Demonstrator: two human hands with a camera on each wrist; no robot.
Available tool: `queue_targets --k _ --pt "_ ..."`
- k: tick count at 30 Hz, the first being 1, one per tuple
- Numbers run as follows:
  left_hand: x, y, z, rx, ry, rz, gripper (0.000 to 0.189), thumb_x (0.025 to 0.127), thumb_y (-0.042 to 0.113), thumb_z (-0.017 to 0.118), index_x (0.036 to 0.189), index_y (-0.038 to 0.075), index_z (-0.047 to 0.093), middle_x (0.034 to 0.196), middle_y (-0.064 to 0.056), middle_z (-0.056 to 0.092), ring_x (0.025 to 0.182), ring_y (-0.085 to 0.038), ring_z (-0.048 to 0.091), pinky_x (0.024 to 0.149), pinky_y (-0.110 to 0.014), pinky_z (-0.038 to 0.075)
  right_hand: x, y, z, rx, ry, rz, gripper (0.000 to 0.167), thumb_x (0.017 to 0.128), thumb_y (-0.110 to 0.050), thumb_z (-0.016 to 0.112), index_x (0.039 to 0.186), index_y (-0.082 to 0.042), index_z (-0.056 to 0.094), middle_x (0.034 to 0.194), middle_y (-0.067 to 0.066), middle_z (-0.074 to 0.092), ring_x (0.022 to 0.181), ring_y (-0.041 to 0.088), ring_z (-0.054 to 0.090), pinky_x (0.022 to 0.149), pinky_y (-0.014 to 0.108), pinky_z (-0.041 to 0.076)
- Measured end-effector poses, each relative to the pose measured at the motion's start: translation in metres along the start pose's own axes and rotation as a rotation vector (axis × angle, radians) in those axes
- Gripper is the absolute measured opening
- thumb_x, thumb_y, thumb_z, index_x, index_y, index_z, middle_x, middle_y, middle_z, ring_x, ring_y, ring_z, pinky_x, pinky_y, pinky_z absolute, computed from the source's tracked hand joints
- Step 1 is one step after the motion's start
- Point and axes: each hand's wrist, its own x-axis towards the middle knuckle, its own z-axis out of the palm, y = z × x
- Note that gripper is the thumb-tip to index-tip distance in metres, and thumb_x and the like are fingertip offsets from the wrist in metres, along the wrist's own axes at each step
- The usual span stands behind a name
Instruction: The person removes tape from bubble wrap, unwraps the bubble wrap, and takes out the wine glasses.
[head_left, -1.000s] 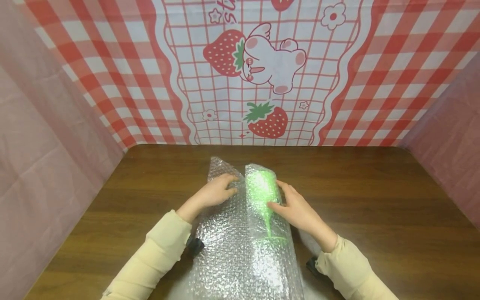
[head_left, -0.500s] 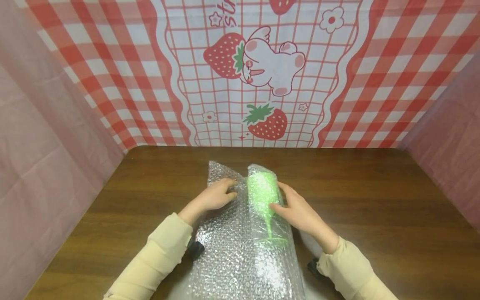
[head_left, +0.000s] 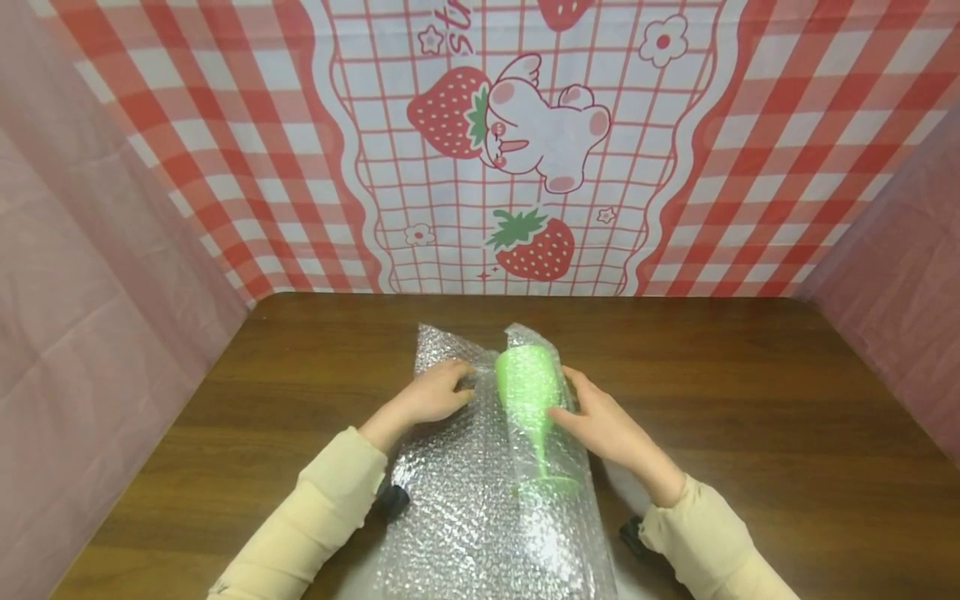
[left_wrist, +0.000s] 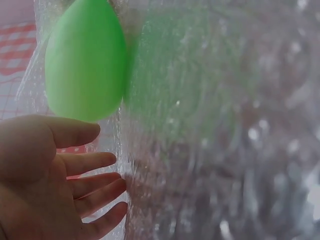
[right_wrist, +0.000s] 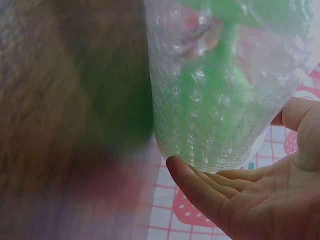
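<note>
I see a green goblet (head_left: 521,371) lying on bubble wrap (head_left: 450,500) on the worktop (head_left: 765,400), a flap of wrap covering much of it, the bowl's left side bare. At its right, the right hand (head_left: 609,427) holds the wrap around it between parted thumb and fingers. At its left, the left hand (head_left: 433,395) grips nothing, fingers loosely spread. Beyond it hangs a checked cloth (head_left: 765,167).
</note>
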Motion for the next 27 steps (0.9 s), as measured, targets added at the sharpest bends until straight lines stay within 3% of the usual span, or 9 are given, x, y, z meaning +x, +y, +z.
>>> queue_targets --k 7,10,16,23,27 --pt "0.0 0.002 0.003 0.12 -0.003 0.016 0.038 0.087 0.022 0.055 0.119 0.001 0.056 0.127 -0.016 0.051 0.118 -0.035 0.045 0.1 -0.049 0.035 0.0 0.001 -0.004 0.048 -0.024 0.026 0.071 0.09 -0.032 0.051 0.142 0.003 0.017 0.14 0.027 0.032 0.122 0.041 0.04 0.099 0.052 0.035" --pt "0.0 0.002 0.004 0.132 -0.002 0.004 0.039 0.087 0.022 0.055 0.12 0.002 0.056 0.128 -0.017 0.05 0.119 -0.035 0.044 0.1 -0.05 0.034 -0.001 0.0 -0.008 0.076 -0.028 0.033 0.071 0.09 -0.028 0.049 0.143 0.004 0.013 0.142 0.027 0.029 0.123 0.041 0.038 0.099 0.051 0.035" --pt "-0.001 0.002 0.005 0.138 -0.009 -0.015 0.041 0.087 0.025 0.057 0.121 0.003 0.055 0.131 -0.016 0.048 0.122 -0.034 0.041 0.101 -0.051 0.033 -0.002 -0.004 -0.011 0.1 0.022 -0.03 0.065 0.093 -0.02 0.045 0.142 0.007 0.011 0.145 0.027 0.023 0.127 0.041 0.033 0.102 0.051 0.033" --pt "0.0 0.001 0.006 0.137 -0.012 -0.021 0.043 0.086 0.028 0.057 0.121 0.004 0.055 0.132 -0.016 0.046 0.123 -0.035 0.04 0.101 -0.054 0.031 0.003 -0.019 -0.015 0.118 0.095 -0.044 0.079 0.089 -0.049 0.048 0.143 0.0 0.016 0.146 0.021 0.022 0.124 0.04 0.038 0.098 0.048 0.038" --pt "0.001 0.001 0.007 0.136 -0.01 -0.022 0.042 0.086 0.028 0.057 0.122 0.004 0.055 0.132 -0.016 0.047 0.123 -0.035 0.04 0.102 -0.053 0.031 0.009 -0.035 -0.018 0.048 0.108 -0.038 0.09 0.082 -0.061 0.05 0.144 -0.006 0.015 0.147 0.017 0.021 0.124 0.037 0.04 0.098 0.048 0.039"
